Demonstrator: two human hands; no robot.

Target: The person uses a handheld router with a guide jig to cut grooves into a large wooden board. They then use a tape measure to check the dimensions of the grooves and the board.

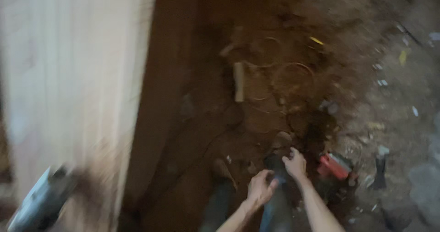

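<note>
Both hands, the left hand (259, 187) curled and the right hand (294, 163) half-closed, are brought together over a dark blurred object (277, 168) above the dirt floor (220, 122), near a red tool (333, 167); what is pinched cannot be told.

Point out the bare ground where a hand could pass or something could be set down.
Bare dirt lies between the pale wooden wall and the short wood block. Crowded: wire loops right of the block, and the red tool beside the right hand and left hand.
</note>
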